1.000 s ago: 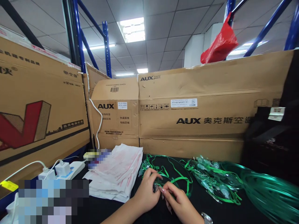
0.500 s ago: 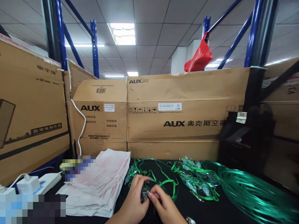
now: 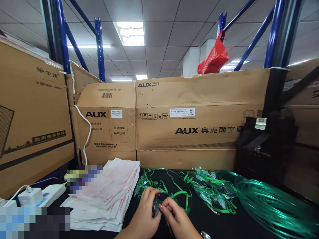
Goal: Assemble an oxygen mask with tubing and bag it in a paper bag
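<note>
My left hand [image 3: 144,212] and my right hand [image 3: 176,219] meet at the bottom middle of the view, over a black table. Both pinch a small clear mask part with a green elastic strap [image 3: 174,196] looping away from it. The left fingers curl over the piece from the left; the right fingertips press on it from the right. A pile of clear green masks [image 3: 211,192] lies just to the right of my hands. A stack of white printed pouches [image 3: 107,196] lies to the left.
Coils of green tubing [image 3: 271,209] fill the table's right side. Large AUX cardboard boxes [image 3: 194,126] wall the back, another box [image 3: 32,116] stands left. A white power strip with chargers [image 3: 40,196] sits at the left. A black bag [image 3: 266,146] hangs right.
The view swung to the right over the last second, then steadied. My hands stay together on the mask piece, with only small finger shifts.
</note>
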A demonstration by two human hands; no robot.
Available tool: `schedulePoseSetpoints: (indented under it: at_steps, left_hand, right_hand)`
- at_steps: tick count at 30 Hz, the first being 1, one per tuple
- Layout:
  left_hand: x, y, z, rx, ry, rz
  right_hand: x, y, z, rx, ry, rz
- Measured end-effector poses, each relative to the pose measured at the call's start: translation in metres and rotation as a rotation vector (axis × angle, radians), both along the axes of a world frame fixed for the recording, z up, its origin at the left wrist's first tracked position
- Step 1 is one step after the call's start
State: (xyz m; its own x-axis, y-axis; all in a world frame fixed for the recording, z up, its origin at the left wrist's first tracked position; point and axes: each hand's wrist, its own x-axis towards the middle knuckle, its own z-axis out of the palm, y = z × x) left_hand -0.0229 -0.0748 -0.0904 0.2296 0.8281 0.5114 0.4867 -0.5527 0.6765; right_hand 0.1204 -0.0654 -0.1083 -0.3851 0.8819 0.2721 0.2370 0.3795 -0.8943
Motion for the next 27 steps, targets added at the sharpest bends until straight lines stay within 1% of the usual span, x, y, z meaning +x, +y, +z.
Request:
schedulePoseSetpoints:
  at_steps: [6,9,11,15,19,22,24,27]
  left_hand:
    - [-0.001,-0.001,0.002,0.010,-0.015,-0.006]
    - [0.001,0.001,0.001,-0.006,-0.065,-0.012]
    - [0.004,0.004,-0.001,-0.085,-0.162,0.010]
    - [0.006,0.015,-0.007,-0.297,-0.442,0.031]
    - [-0.011,0.030,-0.005,-0.325,-0.587,0.118]
    - [-0.023,0.036,0.000,-0.321,-0.652,0.155]
    - [-0.022,0.034,0.002,-0.323,-0.678,0.130]
    - [-0.013,0.027,0.004,-0.336,-0.695,0.070]
  right_hand:
    - [0.000,0.000,0.002,0.047,-0.014,-0.034]
    - [0.000,-0.002,0.003,0.062,-0.025,-0.024]
    - [0.000,-0.002,0.004,0.059,-0.032,0.011]
    - [0.001,-0.005,0.008,0.044,-0.047,0.049]
    - [0.001,-0.011,0.011,0.107,-0.077,0.101]
    - [0.000,-0.017,0.013,0.101,-0.069,0.149]
    - [-0.001,-0.018,0.014,0.084,-0.050,0.128]
    - [0.002,-0.009,0.013,0.075,0.014,0.006]
